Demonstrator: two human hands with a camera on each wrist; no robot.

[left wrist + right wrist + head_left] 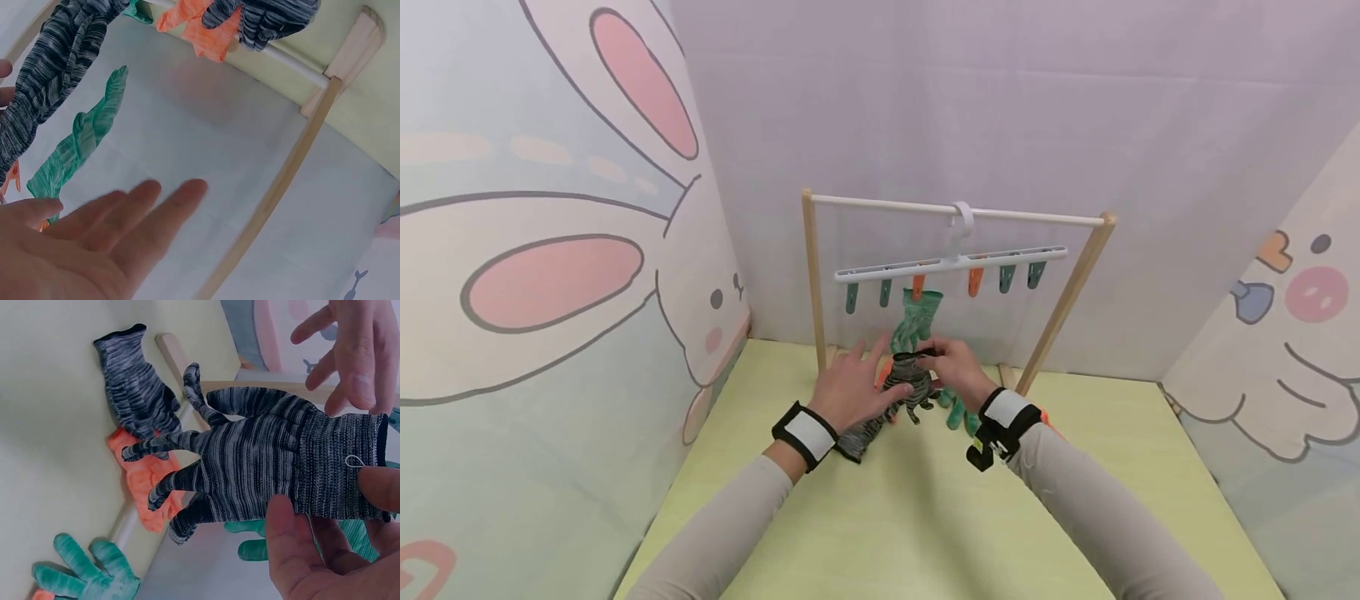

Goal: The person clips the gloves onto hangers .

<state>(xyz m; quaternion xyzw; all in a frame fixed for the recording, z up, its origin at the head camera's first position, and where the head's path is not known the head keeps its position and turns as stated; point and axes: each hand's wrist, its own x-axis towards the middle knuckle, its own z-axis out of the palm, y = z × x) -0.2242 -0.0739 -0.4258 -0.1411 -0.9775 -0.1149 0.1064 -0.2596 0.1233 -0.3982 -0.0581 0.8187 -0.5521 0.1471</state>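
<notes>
My right hand (958,367) pinches the cuff of a black-and-grey striped knit glove (250,462) between thumb and fingers. The glove's fingers dangle downward in the head view, cuff uppermost. Beside it, my left hand (853,387) has its fingers extended and spread; in the left wrist view nothing lies in its palm. Just above the held glove, a green glove (919,312) hangs cuff-up from an orange clip (918,287) on a white hanger (887,271). Part of the green glove's lower end is covered by the striped one.
The hanger hooks over a white rod (880,202) between wooden posts (1067,304). More green clips (1007,278) and another orange clip (975,281) line it. On the yellow table (850,533) lie another striped glove (134,381), an orange glove (147,481) and a green glove (94,575).
</notes>
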